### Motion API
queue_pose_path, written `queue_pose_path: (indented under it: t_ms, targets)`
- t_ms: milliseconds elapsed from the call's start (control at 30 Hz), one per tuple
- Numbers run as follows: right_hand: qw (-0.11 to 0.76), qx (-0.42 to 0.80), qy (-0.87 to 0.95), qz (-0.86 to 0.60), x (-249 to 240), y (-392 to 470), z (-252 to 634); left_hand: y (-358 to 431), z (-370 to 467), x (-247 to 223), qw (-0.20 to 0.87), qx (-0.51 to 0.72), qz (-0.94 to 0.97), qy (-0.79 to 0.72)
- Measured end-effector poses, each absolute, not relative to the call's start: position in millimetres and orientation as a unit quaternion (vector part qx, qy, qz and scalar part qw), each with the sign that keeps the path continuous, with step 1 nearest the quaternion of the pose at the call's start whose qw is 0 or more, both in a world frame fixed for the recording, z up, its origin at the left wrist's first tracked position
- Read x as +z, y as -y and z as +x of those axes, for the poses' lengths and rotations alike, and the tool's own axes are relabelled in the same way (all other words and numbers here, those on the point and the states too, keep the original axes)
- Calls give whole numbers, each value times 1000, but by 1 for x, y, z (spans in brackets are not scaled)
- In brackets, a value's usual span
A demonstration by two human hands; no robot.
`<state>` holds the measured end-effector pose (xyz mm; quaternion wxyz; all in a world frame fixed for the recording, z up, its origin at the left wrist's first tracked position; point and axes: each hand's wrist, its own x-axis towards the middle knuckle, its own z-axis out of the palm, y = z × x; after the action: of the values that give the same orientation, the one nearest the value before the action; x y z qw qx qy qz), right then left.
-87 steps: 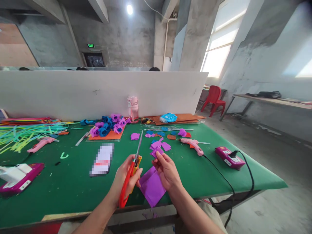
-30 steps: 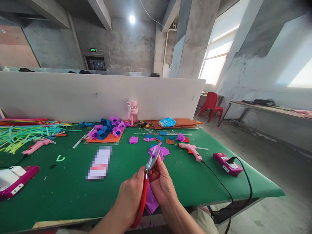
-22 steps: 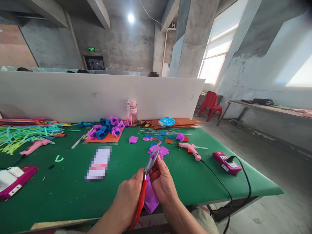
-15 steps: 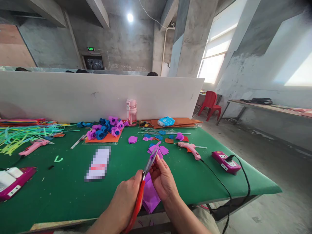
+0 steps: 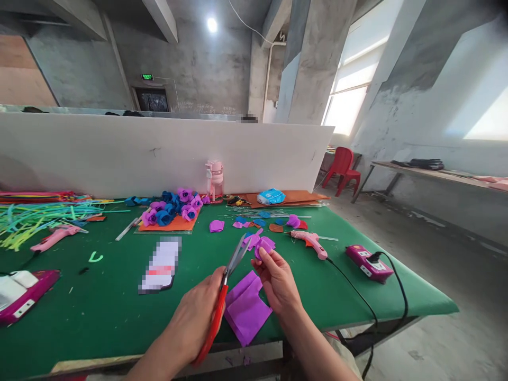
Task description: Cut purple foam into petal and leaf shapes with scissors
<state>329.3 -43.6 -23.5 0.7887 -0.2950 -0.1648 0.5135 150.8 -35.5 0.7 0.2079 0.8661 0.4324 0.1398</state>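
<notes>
Scissors (image 5: 224, 292) fill curled left grip (image 5: 200, 312); right grip (image 5: 278, 283) pinches purple piece (image 5: 262, 244).

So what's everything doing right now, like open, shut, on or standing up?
Left hand: gripping the scissors
Scissors: blades a little open
Right hand: pinching a small purple piece
Larger purple sheets: lying on the table
Pink glue gun on the right: lying down
Power strip on the right: black plug in it
Pink bottle: upright
Ceiling light: on
Exit sign: lit
</notes>
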Motion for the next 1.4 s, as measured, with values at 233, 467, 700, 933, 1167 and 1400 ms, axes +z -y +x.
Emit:
queue_pose_path:
  t_ms: [233, 467, 700, 933, 1167, 1400]
  targets:
    - [771, 541, 183, -283, -26, 44, 320, 38, 162, 4, 115, 25, 888, -445]
    - [757, 559, 203, -269, -25, 47, 318, 38, 165, 0, 92, 19, 892, -441]
    - [751, 571, 193, -269, -23, 49, 314, 38, 165, 1, 89, 4, 890, -447]
    - [755, 559, 199, -279, -25, 50, 312, 40, 168, 6, 95, -3, 888, -451]
    - [767, 535, 209, -288, -23, 50, 314, 39, 166, 2, 90, 1, 893, -440]
    - [763, 544, 207, -281, -24, 50, 314, 38, 167, 1, 92, 2, 895, -437]
